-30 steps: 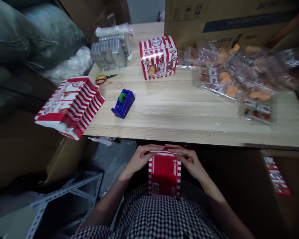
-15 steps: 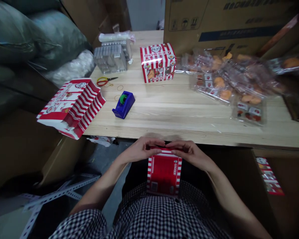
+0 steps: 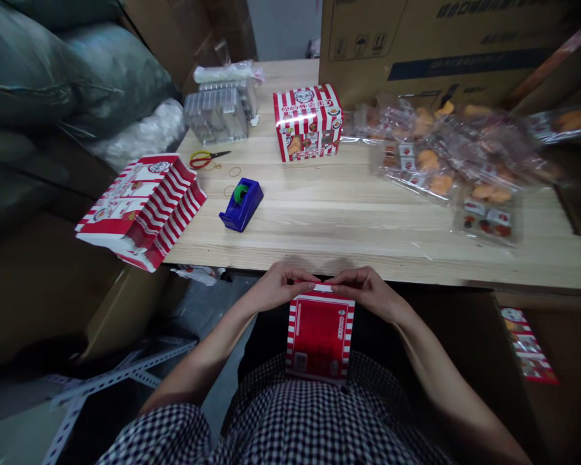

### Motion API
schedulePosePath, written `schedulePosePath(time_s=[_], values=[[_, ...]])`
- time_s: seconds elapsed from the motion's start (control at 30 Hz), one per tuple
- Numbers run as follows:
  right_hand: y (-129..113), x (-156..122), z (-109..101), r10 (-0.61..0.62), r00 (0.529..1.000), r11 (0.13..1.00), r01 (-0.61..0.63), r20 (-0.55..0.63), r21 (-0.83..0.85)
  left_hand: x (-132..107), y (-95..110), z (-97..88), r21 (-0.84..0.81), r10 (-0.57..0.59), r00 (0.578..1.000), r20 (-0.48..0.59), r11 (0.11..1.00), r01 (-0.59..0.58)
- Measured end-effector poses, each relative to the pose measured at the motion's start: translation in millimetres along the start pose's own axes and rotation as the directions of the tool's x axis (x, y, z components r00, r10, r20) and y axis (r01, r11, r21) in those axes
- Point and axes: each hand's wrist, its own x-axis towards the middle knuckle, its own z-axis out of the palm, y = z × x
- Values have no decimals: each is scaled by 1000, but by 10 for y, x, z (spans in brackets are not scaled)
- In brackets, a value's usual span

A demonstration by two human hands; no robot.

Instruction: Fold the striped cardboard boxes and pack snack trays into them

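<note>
**Pinching the red carton [image 3: 319,332] along its top edge**

Holds it between left hand [image 3: 281,287] and right hand [image 3: 372,294], both curled nearly closed, thumbs on the near side and fingers mostly hidden behind. Has it low in front of the checked shirt [image 3: 300,420], below the front edge of the bench [image 3: 329,219]. Faces a blue tape dispenser [image 3: 244,208] near the scissors [image 3: 202,160], a striped box [image 3: 308,123] farther back, and clear packs [image 3: 487,216] on the right.

scissors [image 3: 211,155] | tape dispenser [image 3: 243,210] (a blue one) | carton [image 3: 426,45] | metal frame [image 3: 123,372]
</note>
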Motion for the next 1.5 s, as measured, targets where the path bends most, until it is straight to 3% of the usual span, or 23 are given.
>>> schedulePosePath(time_s=[0.27,0.5,0.6,0.77,0.9,1.17,1.5], values=[[44,-30,26,-21,999,1000,21,25,1,-86,-4,25,93,33,999,4,995,-33],[106,-194,138,-79,997,994,78,-12,-78,-253,113,108,235,205,978,-43,953,-189],[77,-252,105,-94,995,992,96,29,-85,-311,166,107,236,195,980,-29,954,-183],[-104,-175,-65,0,971,999,12,240,-52,-272,248,-46,192,121,986,116,971,-142],[-181,-11,-120,35,955,999,-29,294,-26,-147,299,-215,143,79,963,256,983,-118],[-34,-104,61,-31,996,999,35,87,-36,-170,163,-176,218,102,986,131,967,-129],[47,-302,150,-72,997,990,69,-21,-123,-487,202,-36,273,205,976,74,937,-217]])
